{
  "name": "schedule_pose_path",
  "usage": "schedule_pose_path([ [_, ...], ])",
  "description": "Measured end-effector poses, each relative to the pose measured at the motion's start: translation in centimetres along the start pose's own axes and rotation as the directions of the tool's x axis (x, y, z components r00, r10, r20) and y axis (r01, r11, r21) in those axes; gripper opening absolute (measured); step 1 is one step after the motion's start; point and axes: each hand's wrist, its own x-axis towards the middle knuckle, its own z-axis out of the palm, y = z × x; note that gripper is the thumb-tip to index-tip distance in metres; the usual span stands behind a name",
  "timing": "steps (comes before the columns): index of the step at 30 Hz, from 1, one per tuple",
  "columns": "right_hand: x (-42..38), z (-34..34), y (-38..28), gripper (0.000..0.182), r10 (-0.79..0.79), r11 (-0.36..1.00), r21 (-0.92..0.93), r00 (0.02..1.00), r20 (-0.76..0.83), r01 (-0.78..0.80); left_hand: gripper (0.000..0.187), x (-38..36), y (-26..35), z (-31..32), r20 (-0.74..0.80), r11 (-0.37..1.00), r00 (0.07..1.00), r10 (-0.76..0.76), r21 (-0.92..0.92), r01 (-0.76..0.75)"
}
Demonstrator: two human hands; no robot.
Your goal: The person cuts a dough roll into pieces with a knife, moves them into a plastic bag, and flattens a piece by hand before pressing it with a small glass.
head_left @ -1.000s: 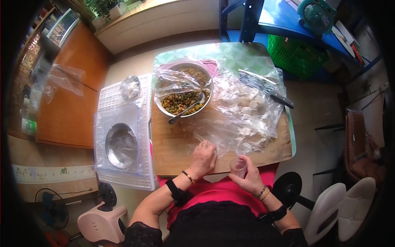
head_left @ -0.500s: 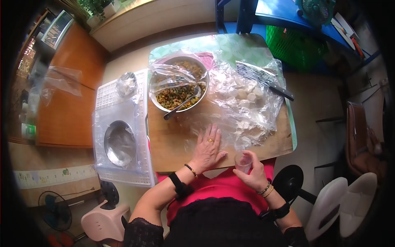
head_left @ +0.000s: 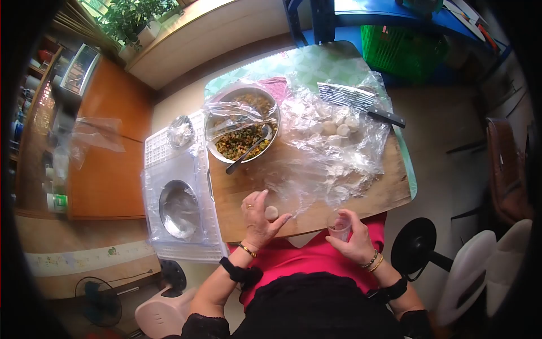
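My left hand (head_left: 257, 221) is over the near edge of the wooden board (head_left: 237, 192), thumb and fingers spread apart. A small round piece of dough (head_left: 271, 213) lies on the board between them. My right hand (head_left: 357, 236) is wrapped round a clear plastic cup (head_left: 339, 227) at the board's front edge. Further back, several pale dough pieces (head_left: 342, 130) rest on crumpled clear plastic (head_left: 305, 113) dusted with flour (head_left: 358, 179). Left of them stands a bowl (head_left: 278, 133) of chopped filling, partly covered with plastic film, a spoon (head_left: 248, 151) leaning in it.
A wide-bladed knife (head_left: 361, 104) lies across the plastic at the back right. On the left, a white rack (head_left: 160, 150) carries a metal bowl (head_left: 179, 209) and a small plastic-wrapped bowl (head_left: 180, 131). A green basket (head_left: 395, 51) stands behind the table.
My left hand has lifted from lying flat on the board and shifted left and nearer, uncovering a small dough piece. The right hand still holds the cup. The camera view has shifted slightly.
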Motion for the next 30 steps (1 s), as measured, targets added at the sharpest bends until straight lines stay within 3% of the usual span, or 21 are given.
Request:
schedule_pose_path([
  [1, 0.0, -0.1, 0.2, 0.065, 0.001, 1.0, 0.01, 1.0, 0.002, -0.002, 0.077, -0.6, 0.0, -0.5, -0.024, 0.998, 0.998, -0.064, 0.02, 0.065],
  [3, 0.0, -0.2, 0.7, 0.065, 0.014, 1.0, 0.012, 1.0, -0.021, -0.014, 0.076, -1.9, -0.5, -1.2, -0.05, 0.994, 0.997, -0.054, 0.097, 0.058],
  [5, 0.0, 0.1, 1.1, 0.066, 0.021, 0.999, 0.027, 1.0, -0.022, -0.02, 0.074, -2.9, -1.0, -1.2, 0.0, 0.979, 0.984, -0.18, 0.094, 0.18],
  [7, 0.1, 0.3, 1.2, 0.066, 0.015, 1.0, -0.001, 1.0, 0.0, -0.015, 0.063, -2.4, -0.6, -0.9, -0.003, 0.979, 0.987, -0.163, 0.125, 0.163],
  [9, 0.2, 0.5, 1.0, 0.066, 0.006, 1.0, 0.004, 1.0, 0.021, -0.007, 0.046, -1.4, -0.2, -0.3, 0.132, 0.986, 0.989, -0.072, 0.16, 0.051],
  [10, 0.3, 0.5, 0.9, 0.066, -0.002, 1.0, 0.012, 0.999, 0.036, 0.001, 0.034, -0.7, 0.2, 0.0, 0.129, 0.992, 0.991, -0.046, 0.119, 0.031],
  [15, 0.4, 0.2, 0.7, 0.066, -0.004, 1.0, 0.007, 1.0, 0.008, 0.004, 0.036, 2.1, 1.4, 1.7, 0.141, 0.99, 0.979, 0.144, -0.02, -0.143],
  [17, 0.4, 0.0, 0.8, 0.066, 0.002, 1.0, 0.009, 1.0, -0.002, -0.002, 0.036, 2.6, 2.3, 1.4, 0.036, 0.997, 0.998, 0.051, -0.068, -0.049],
  [23, 0.2, 0.2, 0.9, 0.065, 0.01, 1.0, -0.005, 1.0, 0.018, -0.009, 0.04, 0.8, 0.8, 2.8, 0.102, 0.998, 0.993, -0.053, -0.011, 0.055],
  [27, 0.3, 0.3, 0.8, 0.065, -0.005, 1.0, -0.015, 1.0, 0.025, 0.005, 0.04, 1.3, 1.0, 2.5, 0.109, 1.0, 0.994, -0.01, -0.02, 0.012],
  [30, 0.4, 0.5, 1.0, 0.065, 0.002, 1.0, -0.007, 1.0, 0.019, -0.002, 0.032, 2.0, 1.9, 1.9, 0.107, 0.989, 0.987, -0.123, -0.074, 0.131],
])
